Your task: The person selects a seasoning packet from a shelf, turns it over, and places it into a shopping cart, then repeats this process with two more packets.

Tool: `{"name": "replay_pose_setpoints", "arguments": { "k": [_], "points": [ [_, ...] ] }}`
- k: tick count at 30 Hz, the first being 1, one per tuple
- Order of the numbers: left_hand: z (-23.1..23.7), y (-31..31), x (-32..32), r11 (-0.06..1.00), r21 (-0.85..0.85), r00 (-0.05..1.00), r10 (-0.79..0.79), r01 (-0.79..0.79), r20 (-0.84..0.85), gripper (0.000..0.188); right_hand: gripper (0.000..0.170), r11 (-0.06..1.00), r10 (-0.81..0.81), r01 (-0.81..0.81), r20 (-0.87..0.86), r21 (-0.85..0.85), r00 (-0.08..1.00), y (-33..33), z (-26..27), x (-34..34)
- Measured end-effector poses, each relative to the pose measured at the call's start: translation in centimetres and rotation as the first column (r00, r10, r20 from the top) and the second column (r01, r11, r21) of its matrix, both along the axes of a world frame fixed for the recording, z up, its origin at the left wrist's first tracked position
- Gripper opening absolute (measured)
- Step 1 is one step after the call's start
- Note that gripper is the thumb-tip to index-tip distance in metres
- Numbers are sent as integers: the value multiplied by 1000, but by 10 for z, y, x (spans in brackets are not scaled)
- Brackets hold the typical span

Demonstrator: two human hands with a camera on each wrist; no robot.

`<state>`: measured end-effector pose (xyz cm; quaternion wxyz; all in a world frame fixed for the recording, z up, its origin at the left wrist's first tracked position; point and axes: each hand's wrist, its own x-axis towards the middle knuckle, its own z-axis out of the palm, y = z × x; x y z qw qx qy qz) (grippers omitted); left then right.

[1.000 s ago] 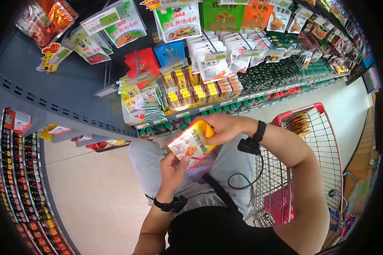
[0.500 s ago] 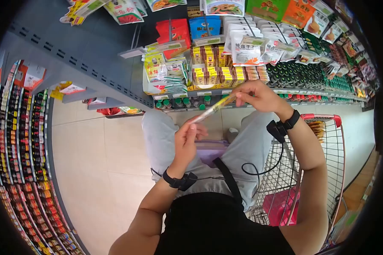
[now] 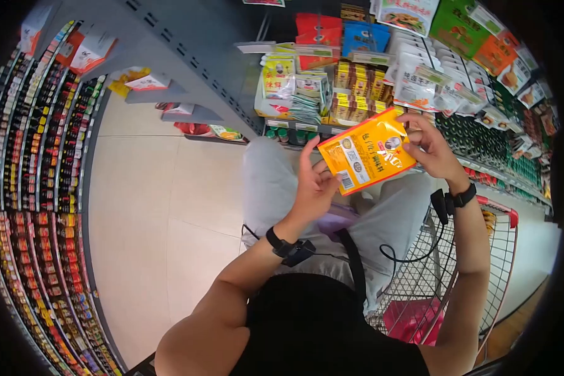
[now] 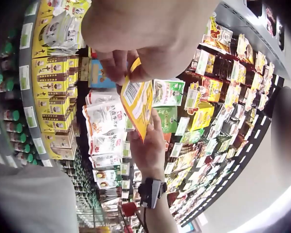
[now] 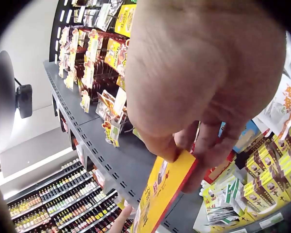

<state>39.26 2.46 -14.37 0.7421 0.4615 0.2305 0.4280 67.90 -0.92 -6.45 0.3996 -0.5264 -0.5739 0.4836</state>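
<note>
A flat yellow seasoning packet (image 3: 366,156) with red edges is held up over the person's lap, its printed side with a barcode facing up in the head view. My left hand (image 3: 314,188) holds it at the left edge and lower corner. At the opposite end, my right hand (image 3: 437,155) pinches the upper right corner between thumb and fingers. The left wrist view shows the packet (image 4: 139,99) nearly edge-on, stretched between both hands. In the right wrist view, thumb and fingers grip the yellow packet's end (image 5: 170,182).
Shelves ahead carry small yellow-brown boxes (image 3: 351,108), white hanging pouches (image 3: 413,88) and green-capped jars (image 3: 285,136). A wire shopping cart (image 3: 498,266) with a pink item (image 3: 410,319) stands at the right. Bottle racks (image 3: 37,144) line the left, beyond a tiled floor (image 3: 144,207).
The packet has turned over from its white-and-yellow face, past edge-on, to its yellow printed side. Both hands stay on it. The head view has swung left, shifting the shelves rightward.
</note>
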Motion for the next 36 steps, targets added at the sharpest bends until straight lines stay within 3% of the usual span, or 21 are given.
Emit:
{"name": "replay_pose_setpoints", "arguments": {
  "k": [1, 4, 5, 9, 13, 17, 24, 29, 32, 33, 36],
  "points": [
    [0, 0, 0, 1000, 30, 999, 11, -10, -39, 85, 49, 999, -25, 25, -3, 22, 1000, 1, -1, -4],
    [2, -3, 0, 998, 33, 998, 47, -45, -51, 76, 49, 1000, -20, 19, -35, -25, 999, 2, -6, 3],
    [1, -2, 1, 999, 42, 998, 31, -29, -50, 67, 38, 995, -67, 65, -25, -82, 997, 1, -6, 4],
    [-13, 4, -2, 1000, -11, 999, -15, 15, -31, 38, 5, 996, 88, -88, 65, -10, 994, -1, 0, 14],
    [-8, 7, -2, 994, -97, 999, -35, 39, 38, 30, 9, 979, 202, -196, 116, -60, 973, -1, 1, 14],
    [-10, 3, 1, 993, -52, 994, -103, 102, -26, 31, 14, 969, 201, -177, 132, -174, 971, 1, -10, 23],
    [-18, 1, -2, 974, -1, 969, -224, 225, -104, 37, 14, 969, 223, -196, 188, -153, 956, 5, -25, 29],
    [-12, 2, -5, 986, 48, 987, -159, 160, -26, 34, 9, 975, 73, -47, 109, -218, 991, 0, -17, 14],
    [-12, 7, -19, 983, 72, 984, -168, 172, -52, 33, 10, 980, 57, -46, 50, -192, 997, -5, -19, 16],
    [-13, 8, -24, 976, 83, 978, -194, 200, -74, 34, 14, 959, 89, -96, -37, -265, 995, -5, -22, 24],
    [-18, 6, -28, 977, 42, 976, -204, 208, -70, 33, 24, 949, 198, -203, -48, -239, 979, -5, 8, -6]
  ]
}}
